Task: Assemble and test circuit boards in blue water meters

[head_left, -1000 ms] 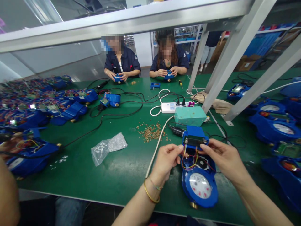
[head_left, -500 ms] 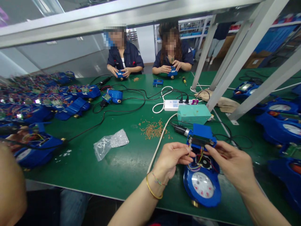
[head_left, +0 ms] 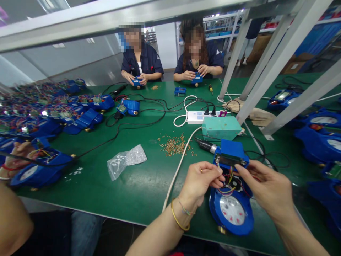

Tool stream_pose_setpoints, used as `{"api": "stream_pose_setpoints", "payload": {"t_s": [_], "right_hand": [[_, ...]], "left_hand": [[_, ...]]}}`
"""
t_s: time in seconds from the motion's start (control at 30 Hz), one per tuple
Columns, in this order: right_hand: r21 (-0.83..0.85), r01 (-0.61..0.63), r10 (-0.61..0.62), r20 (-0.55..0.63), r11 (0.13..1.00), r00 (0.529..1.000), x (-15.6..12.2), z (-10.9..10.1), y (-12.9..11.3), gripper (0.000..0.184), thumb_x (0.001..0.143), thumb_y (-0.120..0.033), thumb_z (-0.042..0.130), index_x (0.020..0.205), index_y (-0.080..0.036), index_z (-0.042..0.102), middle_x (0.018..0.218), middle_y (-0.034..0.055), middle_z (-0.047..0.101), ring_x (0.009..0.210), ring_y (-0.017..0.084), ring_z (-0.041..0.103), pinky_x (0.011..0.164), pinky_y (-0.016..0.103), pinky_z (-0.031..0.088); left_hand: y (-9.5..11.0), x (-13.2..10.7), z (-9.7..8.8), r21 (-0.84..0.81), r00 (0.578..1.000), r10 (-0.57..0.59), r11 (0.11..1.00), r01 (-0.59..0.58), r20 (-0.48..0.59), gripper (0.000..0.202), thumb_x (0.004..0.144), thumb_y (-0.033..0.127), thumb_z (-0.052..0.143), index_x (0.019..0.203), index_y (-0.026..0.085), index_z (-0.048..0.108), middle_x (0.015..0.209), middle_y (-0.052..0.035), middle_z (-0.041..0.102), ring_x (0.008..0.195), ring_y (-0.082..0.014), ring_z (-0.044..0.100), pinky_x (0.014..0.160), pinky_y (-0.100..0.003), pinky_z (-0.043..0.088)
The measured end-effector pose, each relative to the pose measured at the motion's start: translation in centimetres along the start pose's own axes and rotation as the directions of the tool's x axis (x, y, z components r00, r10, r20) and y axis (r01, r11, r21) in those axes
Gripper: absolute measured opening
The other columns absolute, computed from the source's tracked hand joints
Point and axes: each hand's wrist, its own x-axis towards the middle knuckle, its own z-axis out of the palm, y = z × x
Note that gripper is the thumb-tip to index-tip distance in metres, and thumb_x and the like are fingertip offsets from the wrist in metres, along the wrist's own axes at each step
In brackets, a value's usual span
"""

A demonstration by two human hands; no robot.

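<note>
A blue water meter (head_left: 232, 212) with a white dial lies on the green table (head_left: 138, 185) in front of me, its blue lid (head_left: 231, 152) tipped up at the back. Coloured wires (head_left: 227, 181) run from the lid into the open body. My left hand (head_left: 200, 179) pinches the wires at the meter's left side, fingers closed. My right hand (head_left: 266, 188) holds the right edge of the lid and wires, fingers curled. A black-tipped tool (head_left: 205, 145) lies just behind the lid.
A teal box (head_left: 221, 128), a white power strip (head_left: 197, 117), a heap of small brass parts (head_left: 174, 145) and a clear plastic bag (head_left: 126, 160) lie ahead. Many blue meters (head_left: 53, 121) fill the left; more sit right (head_left: 318, 133). Two people work opposite. Another person's hand (head_left: 16, 156) works at left.
My hands have shifted a little lower on the wires and closer together. The camera has moved slightly, so the scene sits a bit further right.
</note>
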Motion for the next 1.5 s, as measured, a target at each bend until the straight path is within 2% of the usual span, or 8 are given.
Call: {"api": "stream_pose_setpoints", "payload": {"t_s": [0.17,0.37,0.7,0.97,1.13,1.5], "right_hand": [[-0.035,0.025,-0.025,-0.016,0.999,1.000,-0.07,-0.14,-0.35,0.020,0.075,-0.039,0.076,0.085,-0.022,0.074,0.076,0.0012,0.076,0.062,0.019,0.073,0.059,0.020,0.063],[-0.018,0.028,-0.028,-0.020,0.999,0.999,-0.02,-0.18,-0.35,0.019,0.076,-0.039,0.076,0.084,-0.022,0.074,0.076,0.0006,0.076,0.062,0.017,0.073,0.060,0.017,0.062],[-0.010,0.052,-0.053,-0.028,0.999,0.998,0.07,-0.24,-0.01,0.017,0.075,-0.037,0.077,0.083,-0.022,0.074,0.074,-0.0005,0.076,0.060,0.015,0.073,0.060,0.015,0.061],[-0.018,0.054,-0.055,-0.026,0.998,0.998,-0.04,-0.20,-0.13,0.016,0.076,-0.036,0.075,0.083,-0.022,0.074,0.074,-0.0002,0.076,0.060,0.016,0.073,0.059,0.015,0.061],[-0.013,0.042,-0.042,-0.017,0.999,0.999,-0.14,-0.35,-0.15,0.018,0.076,-0.037,0.076,0.085,-0.021,0.074,0.075,0.0009,0.076,0.061,0.017,0.073,0.060,0.018,0.062],[0.001,0.051,-0.051,-0.031,0.999,0.998,-0.13,-0.35,-0.03,0.016,0.076,-0.035,0.076,0.086,-0.023,0.075,0.074,-0.0017,0.076,0.060,0.015,0.073,0.060,0.014,0.061]], "left_hand": [[-0.20,0.25,-0.03,0.003,0.999,0.030,1.000,-0.030,-0.012,0.038,0.056,0.037,0.088,0.068,0.012,0.063,0.055,-0.0012,0.067,0.040,-0.0055,0.056,0.043,-0.015,0.043],[-0.39,0.01,-0.19,-0.064,0.999,0.028,0.997,-0.031,-0.046,0.039,0.056,0.036,0.090,0.074,0.011,0.065,0.064,-0.0051,0.072,0.050,-0.0102,0.065,0.050,-0.019,0.051],[-0.36,-0.38,-0.04,-0.121,0.998,0.059,0.991,-0.062,-0.033,0.037,0.061,0.038,0.087,0.074,0.010,0.066,0.067,-0.0071,0.074,0.055,-0.0096,0.068,0.055,-0.016,0.054],[-0.57,-0.38,0.13,-0.090,0.993,0.115,0.989,-0.117,-0.028,0.035,0.065,0.038,0.083,0.072,0.011,0.063,0.063,-0.0043,0.072,0.052,-0.0087,0.066,0.054,-0.016,0.053],[-0.54,-0.24,0.17,-0.076,0.994,0.099,0.992,-0.102,-0.045,0.032,0.062,0.034,0.086,0.072,0.010,0.066,0.061,-0.0031,0.070,0.050,-0.0072,0.064,0.053,-0.015,0.051],[-0.62,-0.12,0.49,-0.066,0.994,0.099,0.993,-0.101,-0.045,0.032,0.059,0.035,0.088,0.069,0.010,0.070,0.059,-0.0032,0.070,0.050,-0.0066,0.061,0.054,-0.016,0.048]]}}
